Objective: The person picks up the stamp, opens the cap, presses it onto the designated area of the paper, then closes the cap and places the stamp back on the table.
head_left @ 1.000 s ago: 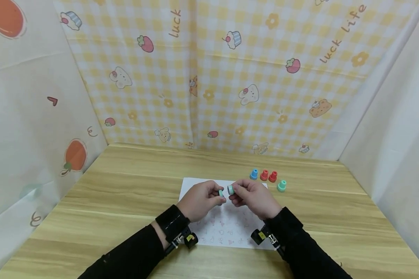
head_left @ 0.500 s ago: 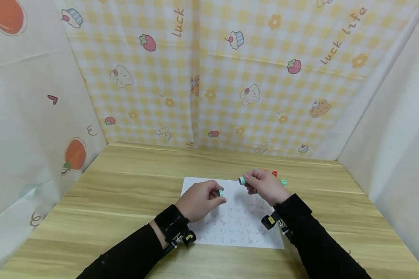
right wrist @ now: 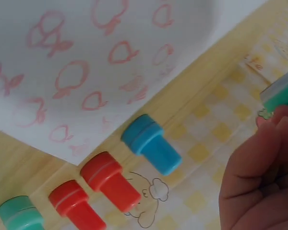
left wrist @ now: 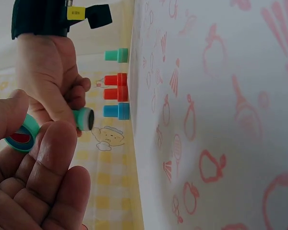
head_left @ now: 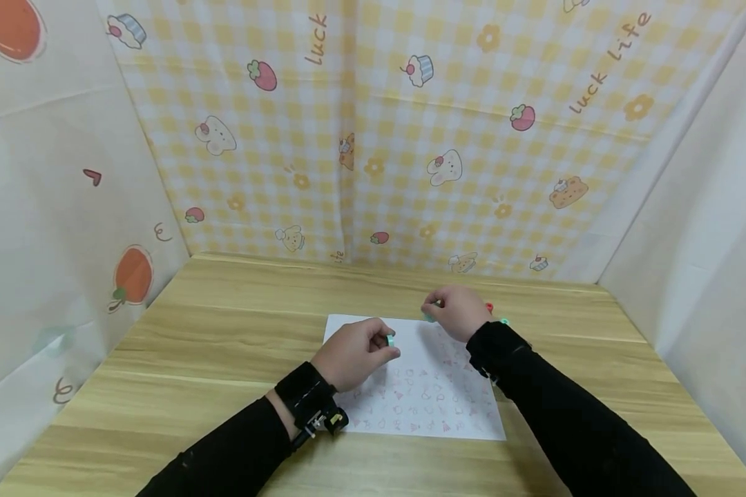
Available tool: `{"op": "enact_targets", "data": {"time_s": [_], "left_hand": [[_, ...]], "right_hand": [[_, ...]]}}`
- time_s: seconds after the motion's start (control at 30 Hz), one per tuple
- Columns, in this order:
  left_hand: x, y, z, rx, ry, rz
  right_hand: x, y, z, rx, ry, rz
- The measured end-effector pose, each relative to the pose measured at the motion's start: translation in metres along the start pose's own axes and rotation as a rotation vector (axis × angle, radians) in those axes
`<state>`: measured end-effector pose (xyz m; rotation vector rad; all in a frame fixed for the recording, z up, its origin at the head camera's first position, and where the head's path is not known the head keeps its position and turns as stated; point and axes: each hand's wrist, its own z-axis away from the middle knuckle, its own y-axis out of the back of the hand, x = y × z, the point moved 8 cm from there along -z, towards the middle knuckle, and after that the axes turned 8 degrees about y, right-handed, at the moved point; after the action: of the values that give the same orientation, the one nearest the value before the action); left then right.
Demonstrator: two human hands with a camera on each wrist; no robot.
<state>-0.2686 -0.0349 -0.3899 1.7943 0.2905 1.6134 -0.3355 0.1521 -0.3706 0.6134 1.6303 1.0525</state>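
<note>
over the paper [head_left: 410, 338], the left hand [head_left: 350, 354] pinches a green cap [left wrist: 23, 136] between thumb and fingers. above the paper's far edge, the right hand [head_left: 456, 314] pinches a green stamp [right wrist: 281, 92], flat end exposed. the right wrist view cuts this stamp but shows a blue stamp [right wrist: 151, 143] near the paper, hidden in the head view.

A green cap [head_left: 390, 341] is being held — toward eight o'clock, in the head view, from a dark-faced green stamp [left wrist: 83, 119].
</note>
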Motion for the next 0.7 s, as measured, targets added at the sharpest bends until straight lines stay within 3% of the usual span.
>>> {"op": "enact_targets", "data": {"time_s": [0.7], "left_hand": [[-0.001,-0.001,-0.001,0.004,0.003,-0.007]], "right_hand": [[0.008,-0.014,-0.017,-0.146,0.066,0.229]]}}
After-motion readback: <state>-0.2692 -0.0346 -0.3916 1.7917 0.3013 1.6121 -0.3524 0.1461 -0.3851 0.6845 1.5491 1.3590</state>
